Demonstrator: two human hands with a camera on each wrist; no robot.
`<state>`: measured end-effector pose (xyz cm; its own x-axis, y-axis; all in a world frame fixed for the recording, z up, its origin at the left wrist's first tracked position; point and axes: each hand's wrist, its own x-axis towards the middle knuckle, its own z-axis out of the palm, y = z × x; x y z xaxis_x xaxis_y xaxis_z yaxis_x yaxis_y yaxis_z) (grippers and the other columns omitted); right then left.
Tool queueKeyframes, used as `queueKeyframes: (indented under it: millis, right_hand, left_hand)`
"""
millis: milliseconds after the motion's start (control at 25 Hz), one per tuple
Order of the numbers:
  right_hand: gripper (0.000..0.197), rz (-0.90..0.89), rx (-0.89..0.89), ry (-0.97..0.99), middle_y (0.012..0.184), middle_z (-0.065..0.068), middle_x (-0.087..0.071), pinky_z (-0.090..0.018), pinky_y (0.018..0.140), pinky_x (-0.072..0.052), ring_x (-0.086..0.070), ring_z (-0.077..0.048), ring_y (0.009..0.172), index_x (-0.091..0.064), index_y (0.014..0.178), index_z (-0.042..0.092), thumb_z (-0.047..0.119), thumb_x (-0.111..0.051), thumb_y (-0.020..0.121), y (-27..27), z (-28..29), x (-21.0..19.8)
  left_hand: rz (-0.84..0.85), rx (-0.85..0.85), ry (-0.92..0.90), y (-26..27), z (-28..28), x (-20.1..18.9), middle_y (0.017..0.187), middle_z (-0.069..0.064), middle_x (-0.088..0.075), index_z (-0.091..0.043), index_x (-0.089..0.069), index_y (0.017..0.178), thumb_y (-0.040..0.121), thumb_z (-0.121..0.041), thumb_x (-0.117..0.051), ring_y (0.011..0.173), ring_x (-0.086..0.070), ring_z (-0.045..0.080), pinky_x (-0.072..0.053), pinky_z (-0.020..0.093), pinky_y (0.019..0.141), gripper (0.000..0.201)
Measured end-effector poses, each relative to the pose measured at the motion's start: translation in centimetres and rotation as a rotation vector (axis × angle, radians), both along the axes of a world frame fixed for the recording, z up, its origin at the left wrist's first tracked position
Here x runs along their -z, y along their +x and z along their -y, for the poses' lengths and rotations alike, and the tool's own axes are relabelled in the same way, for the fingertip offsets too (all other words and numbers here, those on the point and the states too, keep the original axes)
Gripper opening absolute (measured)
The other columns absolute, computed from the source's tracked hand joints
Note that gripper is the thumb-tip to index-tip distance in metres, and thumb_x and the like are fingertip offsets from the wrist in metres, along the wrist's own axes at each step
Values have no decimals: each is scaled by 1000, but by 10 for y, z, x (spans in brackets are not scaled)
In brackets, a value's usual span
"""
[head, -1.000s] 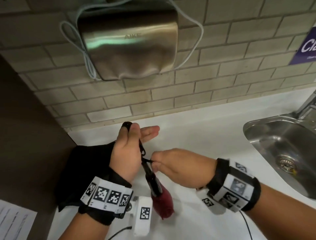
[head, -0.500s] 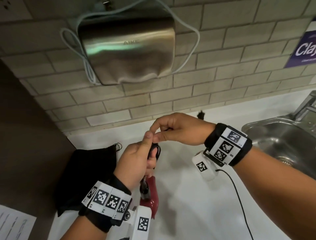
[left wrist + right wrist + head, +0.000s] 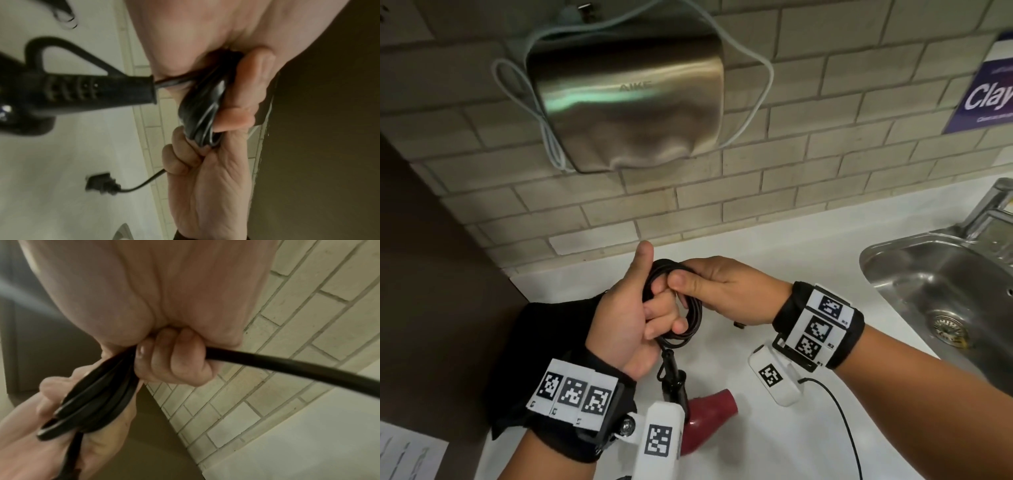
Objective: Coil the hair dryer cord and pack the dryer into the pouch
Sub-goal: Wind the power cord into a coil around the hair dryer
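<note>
Pouch (image 3: 544, 335) seemingly flat; hands coil cord (image 3: 690, 322).

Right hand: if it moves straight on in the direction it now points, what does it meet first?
The right hand points leftward at the coiled cord it already holds, so it would press first into the left hand, which grips the same coil. Beyond lies the black pouch, probably lower down.

Both hands meet over the counter (image 3: 774, 260), at the cord coil (image 3: 690, 318).
The hair dryer (image 3: 709, 411) lies nearer; the pouch (image 3: 544, 329) at left; the sink (image 3: 941, 274) at right; the hand dryer (image 3: 626, 102) on the far wall.
</note>
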<state>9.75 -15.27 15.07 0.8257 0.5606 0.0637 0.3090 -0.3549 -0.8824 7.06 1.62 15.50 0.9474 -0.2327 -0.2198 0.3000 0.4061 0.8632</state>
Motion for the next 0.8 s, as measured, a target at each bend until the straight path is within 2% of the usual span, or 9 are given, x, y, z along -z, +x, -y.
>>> queueKeyframes:
  millis: [80, 200, 360, 440, 520, 600, 680, 760, 800]
  right_hand:
    - [25, 6, 8, -28, 62, 24, -60, -7, 65, -40, -52, 6, 58, -67, 97, 35, 35, -45, 109, -1, 1, -2]
    - [34, 56, -12, -70, 63, 13, -53, -14, 65, -38, -46, -1, 57, -67, 90, 19, 38, -47, 109, 0, 3, 4]
    - [36, -44, -22, 38, 58, 14, -44, -19, 57, -34, -38, -3, 53, -60, 89, 5, 35, -52, 107, -1, 2, 17]
    - [25, -189, 4, 209, 59, 16, -42, -21, 54, -30, -35, -5, 54, -58, 87, 13, 33, -58, 101, 1, 5, 22]
    - [12, -165, 43, 230, 64, 18, -48, -19, 59, -35, -41, -4, 58, -62, 87, 26, 32, -60, 98, 6, 14, 29]
    - [14, 74, 75, -61, 81, 18, -59, -18, 73, -44, -55, -3, 73, -67, 92, 33, 33, -57, 102, 8, 24, 43]
    - [26, 275, 88, -400, 100, 5, -56, -26, 88, -47, -57, -13, 93, -68, 101, 25, 40, -47, 106, 7, 29, 63]
    - [41, 284, 151, -627, 100, -2, -53, -35, 88, -47, -53, -21, 92, -62, 96, 23, 52, -36, 106, 5, 29, 73]
    - [44, 226, 184, -655, 97, -3, -56, -37, 85, -48, -54, -22, 87, -58, 89, 23, 54, -33, 106, 3, 27, 73]
  left_hand:
    - [79, -57, 128, -2, 2, 2, 44, -5, -25, -7, -58, 74, 97, -61, -47, 34, -26, 11, -47, 29, 45, 59]
    - [131, -115, 235, -5, 4, 10, 51, -4, -29, 0, -65, 96, 97, -53, -53, 40, -30, 12, -50, 31, 50, 55]
    - [70, -110, 126, -7, 1, 14, 49, -7, -25, -11, -54, 81, 95, -47, -60, 38, -22, 8, -34, 24, 42, 39]
    - [26, -105, 85, -7, -2, 11, 50, -6, -23, -14, -49, 75, 97, -46, -58, 36, -19, 6, -27, 20, 37, 40]
    - [-20, -102, 34, -7, -6, 6, 49, -7, -23, -16, -47, 72, 99, -47, -55, 34, -19, 5, -23, 18, 34, 41]
    - [-40, -103, -26, -5, -12, -1, 47, -9, -23, -18, -46, 71, 101, -47, -53, 32, -20, 4, -21, 18, 33, 43]
    - [-31, -98, -27, -4, -13, -7, 48, -9, -22, -18, -45, 70, 101, -47, -53, 33, -19, 4, -20, 18, 33, 43]
    - [-16, -100, -3, -6, -10, -7, 49, -8, -21, -18, -45, 70, 101, -47, -53, 34, -18, 5, -20, 19, 34, 43]
    - [-15, -105, 5, -6, -8, -5, 49, -8, -21, -19, -44, 70, 101, -47, -53, 35, -17, 5, -20, 20, 35, 43]
